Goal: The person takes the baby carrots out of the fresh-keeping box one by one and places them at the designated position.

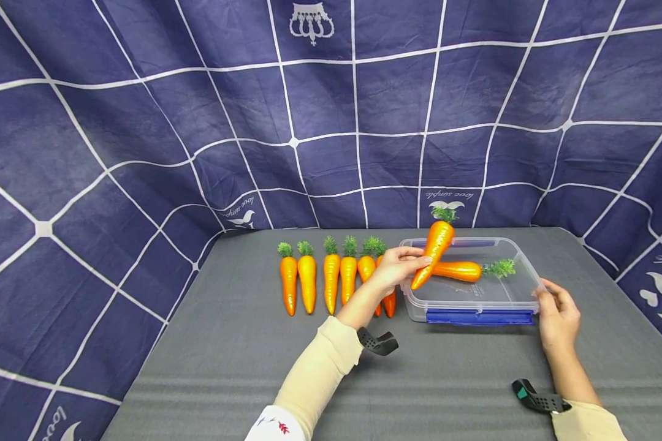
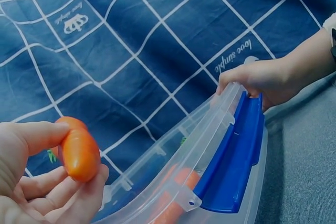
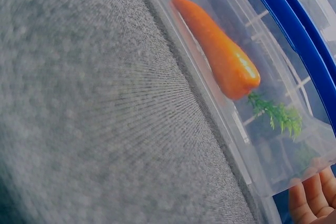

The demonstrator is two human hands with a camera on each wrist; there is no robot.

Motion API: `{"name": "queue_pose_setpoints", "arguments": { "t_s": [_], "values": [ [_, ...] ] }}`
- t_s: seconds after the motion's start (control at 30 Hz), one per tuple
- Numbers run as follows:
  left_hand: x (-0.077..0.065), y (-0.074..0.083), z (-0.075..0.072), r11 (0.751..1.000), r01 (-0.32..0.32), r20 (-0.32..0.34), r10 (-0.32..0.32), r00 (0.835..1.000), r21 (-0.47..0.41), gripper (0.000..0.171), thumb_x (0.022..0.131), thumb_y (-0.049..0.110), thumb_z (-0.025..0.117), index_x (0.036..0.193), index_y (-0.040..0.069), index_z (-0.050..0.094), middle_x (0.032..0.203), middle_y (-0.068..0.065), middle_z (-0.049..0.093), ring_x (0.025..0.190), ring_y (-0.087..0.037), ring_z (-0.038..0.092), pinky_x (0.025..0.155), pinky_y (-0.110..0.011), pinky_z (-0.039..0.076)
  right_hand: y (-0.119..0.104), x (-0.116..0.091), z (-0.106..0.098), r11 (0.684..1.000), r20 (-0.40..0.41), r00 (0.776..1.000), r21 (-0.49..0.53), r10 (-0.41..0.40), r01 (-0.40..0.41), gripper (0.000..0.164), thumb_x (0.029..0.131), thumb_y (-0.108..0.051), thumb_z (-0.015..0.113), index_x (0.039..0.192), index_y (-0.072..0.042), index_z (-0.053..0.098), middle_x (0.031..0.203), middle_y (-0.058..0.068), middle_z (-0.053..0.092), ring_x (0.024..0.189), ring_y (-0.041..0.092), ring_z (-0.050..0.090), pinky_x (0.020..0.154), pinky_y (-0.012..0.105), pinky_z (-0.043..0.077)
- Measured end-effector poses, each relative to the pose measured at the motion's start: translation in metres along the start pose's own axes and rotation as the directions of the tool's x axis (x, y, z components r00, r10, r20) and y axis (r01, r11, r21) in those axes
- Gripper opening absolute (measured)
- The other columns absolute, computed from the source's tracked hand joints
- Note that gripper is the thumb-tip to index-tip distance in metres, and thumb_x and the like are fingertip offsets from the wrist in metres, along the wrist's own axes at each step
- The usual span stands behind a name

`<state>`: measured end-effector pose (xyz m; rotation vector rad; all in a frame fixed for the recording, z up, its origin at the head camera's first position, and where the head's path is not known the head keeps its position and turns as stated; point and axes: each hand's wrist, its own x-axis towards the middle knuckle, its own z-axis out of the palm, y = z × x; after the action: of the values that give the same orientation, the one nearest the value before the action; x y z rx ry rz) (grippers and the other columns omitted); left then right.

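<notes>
Between thumb and fingers, my left hand (image 1: 399, 267) pinches an orange toy carrot (image 1: 437, 240) with a green leafy top, held tilted above the left side of a clear plastic box (image 1: 507, 294). The left wrist view has this carrot (image 2: 81, 153) tip-first, close to the camera. Inside the box lies another carrot (image 3: 223, 56), on its side, its leaves (image 1: 499, 267) pointing right. My right hand (image 1: 558, 312) grips the box's right side near the front corner; in the right wrist view its fingertips (image 3: 312, 195) show against the wall.
Left of the box, several more carrots (image 1: 289, 285) lie side by side on the grey table (image 1: 226, 349), tops away from me. My left forearm passes over some of them. A blue latch (image 1: 480, 316) runs along the box's front. Behind hangs a navy cloth (image 1: 320, 165) with white lines.
</notes>
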<state>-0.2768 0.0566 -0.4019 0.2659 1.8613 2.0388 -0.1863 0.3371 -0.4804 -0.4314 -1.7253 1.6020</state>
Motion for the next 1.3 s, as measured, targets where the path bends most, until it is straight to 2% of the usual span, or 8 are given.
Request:
{"name": "queue_pose_setpoints", "arguments": {
  "t_s": [0.37,0.6,0.9,1.3],
  "values": [
    [-0.006,-0.002,-0.008,0.998,-0.034,-0.001,0.034,0.999,-0.051,0.033,0.09,0.009,0.069,0.119,-0.003,0.064,0.099,-0.011,0.071,0.075,-0.016,0.066,0.073,-0.04,0.057,0.0,0.0,0.001,1.0,-0.005,1.0,-0.001,-0.017,0.017,0.032,0.092,-0.001,0.054,0.094,-0.029,0.069,0.068,-0.02,0.06,0.055,-0.002,0.045,0.054,0.009,0.035],
    [-0.011,-0.007,-0.018,0.996,-0.035,0.015,0.036,0.999,-0.083,0.035,0.091,0.008,0.066,0.122,-0.007,0.06,0.098,-0.01,0.068,0.073,-0.015,0.064,0.066,-0.033,0.057,0.003,0.001,0.001,0.999,0.002,1.0,-0.034,-0.014,0.014,0.031,0.092,-0.003,0.054,0.096,-0.031,0.067,0.069,-0.021,0.059,0.055,-0.002,0.045,0.054,0.01,0.036],
    [-0.016,-0.009,-0.029,0.996,-0.031,-0.019,0.03,0.999,-0.085,0.037,0.091,0.008,0.065,0.125,-0.005,0.058,0.102,-0.011,0.068,0.073,-0.015,0.064,0.071,-0.036,0.057,0.003,0.002,0.0,1.0,0.003,1.0,-0.011,-0.005,0.005,0.029,0.092,-0.002,0.053,0.098,-0.026,0.069,0.069,-0.019,0.06,0.056,-0.002,0.045,0.054,0.01,0.035],
    [-0.025,-0.011,-0.042,0.994,-0.044,-0.065,0.038,0.997,-0.101,0.038,0.091,0.008,0.066,0.125,-0.007,0.057,0.105,-0.014,0.068,0.08,-0.017,0.066,0.074,-0.038,0.057,0.001,0.001,-0.001,0.999,0.011,1.0,-0.052,0.008,-0.007,0.029,0.092,-0.003,0.053,0.098,-0.029,0.067,0.069,-0.022,0.059,0.057,-0.002,0.046,0.056,0.01,0.035]
  ]
}}
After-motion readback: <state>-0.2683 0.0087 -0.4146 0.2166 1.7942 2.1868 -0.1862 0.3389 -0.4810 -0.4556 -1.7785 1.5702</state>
